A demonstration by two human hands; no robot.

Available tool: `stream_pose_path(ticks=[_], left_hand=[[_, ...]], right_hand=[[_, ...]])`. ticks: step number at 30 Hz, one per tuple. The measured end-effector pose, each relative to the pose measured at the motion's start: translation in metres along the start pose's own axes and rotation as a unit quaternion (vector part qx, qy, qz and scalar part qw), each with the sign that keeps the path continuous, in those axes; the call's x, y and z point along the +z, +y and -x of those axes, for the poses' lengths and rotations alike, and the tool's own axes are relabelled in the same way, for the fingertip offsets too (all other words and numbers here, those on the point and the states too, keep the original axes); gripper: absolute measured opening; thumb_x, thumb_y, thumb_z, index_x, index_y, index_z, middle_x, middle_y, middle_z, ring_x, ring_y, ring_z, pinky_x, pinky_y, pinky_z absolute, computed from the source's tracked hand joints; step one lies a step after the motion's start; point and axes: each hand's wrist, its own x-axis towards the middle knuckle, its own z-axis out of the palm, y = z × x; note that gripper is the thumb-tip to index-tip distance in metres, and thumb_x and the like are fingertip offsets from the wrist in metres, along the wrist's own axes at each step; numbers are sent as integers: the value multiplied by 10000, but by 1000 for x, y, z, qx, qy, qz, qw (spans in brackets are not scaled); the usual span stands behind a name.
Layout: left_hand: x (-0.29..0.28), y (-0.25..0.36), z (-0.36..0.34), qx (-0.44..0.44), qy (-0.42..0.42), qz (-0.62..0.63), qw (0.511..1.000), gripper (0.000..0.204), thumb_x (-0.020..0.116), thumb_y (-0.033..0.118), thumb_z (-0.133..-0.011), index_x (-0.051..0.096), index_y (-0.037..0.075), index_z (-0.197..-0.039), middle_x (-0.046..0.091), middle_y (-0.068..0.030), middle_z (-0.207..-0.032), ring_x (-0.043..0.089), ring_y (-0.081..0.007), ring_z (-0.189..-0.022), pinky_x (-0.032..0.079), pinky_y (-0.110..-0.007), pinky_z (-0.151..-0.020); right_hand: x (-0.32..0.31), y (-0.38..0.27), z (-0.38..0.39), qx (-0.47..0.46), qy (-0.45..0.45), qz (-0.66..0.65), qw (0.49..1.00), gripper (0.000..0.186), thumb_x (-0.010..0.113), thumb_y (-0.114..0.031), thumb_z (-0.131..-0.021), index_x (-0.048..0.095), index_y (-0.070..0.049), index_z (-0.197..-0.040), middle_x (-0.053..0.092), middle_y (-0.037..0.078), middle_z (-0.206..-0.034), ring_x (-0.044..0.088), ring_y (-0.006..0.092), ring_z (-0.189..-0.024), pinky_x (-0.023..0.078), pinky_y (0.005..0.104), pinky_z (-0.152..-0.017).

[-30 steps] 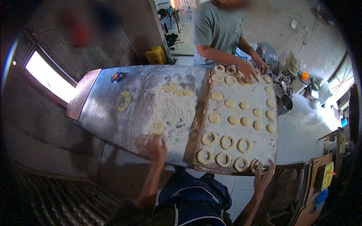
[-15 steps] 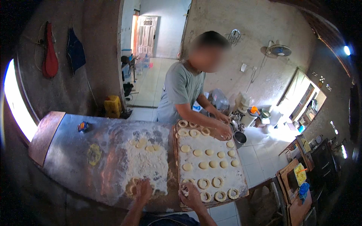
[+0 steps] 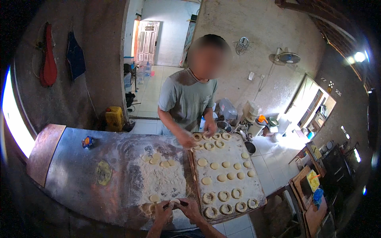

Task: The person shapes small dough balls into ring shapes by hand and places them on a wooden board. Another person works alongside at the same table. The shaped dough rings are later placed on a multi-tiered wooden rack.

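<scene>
My left hand (image 3: 163,212) and my right hand (image 3: 190,210) meet over the floured front of the table (image 3: 79,174). Fingers of both are closed on a small pale piece of dough (image 3: 173,203), partly hidden by them. Just left of my left hand, a dough round (image 3: 154,198) lies in the flour, with more dough partly covered by that hand. To the right, a floured board (image 3: 220,190) carries dough rings (image 3: 224,196) along its near and far ends. Flat dough discs (image 3: 222,177) lie in rows across its middle.
Across the board stands a co-worker (image 3: 190,99), hands over its far-left corner. Several dough pieces (image 3: 154,159) lie farther back in the flour. A small blue-and-orange packet (image 3: 87,142) sits at the table's back left. Wooden boards (image 3: 307,198) stand at the right.
My right hand has left the board's near edge and come left to meet my left hand at the dough. The co-worker has straightened, their hands shifting left. My view has shifted slightly.
</scene>
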Motion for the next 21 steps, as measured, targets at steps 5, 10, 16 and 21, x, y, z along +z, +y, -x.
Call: stream_pose_path(ticks=[5, 10, 16, 21], left_hand=[[6, -12, 0, 53, 38, 118, 991, 247, 634, 142, -935, 622, -21, -1119, 648, -119, -998, 636, -188, -890, 520, -340, -783], [-1, 5, 2, -107, -85, 477, 868, 405, 662, 97, -917, 473, 26, -1269, 595, -85, -1052, 617, -196, -934, 506, -313, -795], [17, 23, -6, -11, 2, 492, 871, 342, 613, 9, -854, 465, 63, -1158, 555, -61, -959, 608, -174, -894, 521, -323, -754], [51, 29, -28, 19, 4, 412, 911, 181, 539, 183, -938, 474, 78, -1071, 554, -51, -889, 626, -172, -799, 515, -320, -679]], right_hand=[[18, 12, -8, -12, 9, -137, 991, 563, 769, -155, -842, 502, -16, -1318, 656, 161, -1109, 660, 240, -974, 545, 382, -800], [1, 14, -15, -6, -176, -357, 918, 526, 665, -214, -914, 450, -24, -1356, 589, 162, -1201, 624, 251, -1050, 501, 393, -903], [-5, -1, -32, -13, 39, -76, 996, 345, 491, -332, -979, 590, -23, -1097, 641, 133, -943, 643, 232, -832, 520, 377, -772], [-26, -6, -25, 84, 50, -469, 878, 505, 433, -453, -1005, 602, -5, -846, 607, 87, -734, 578, 182, -648, 470, 362, -610]])
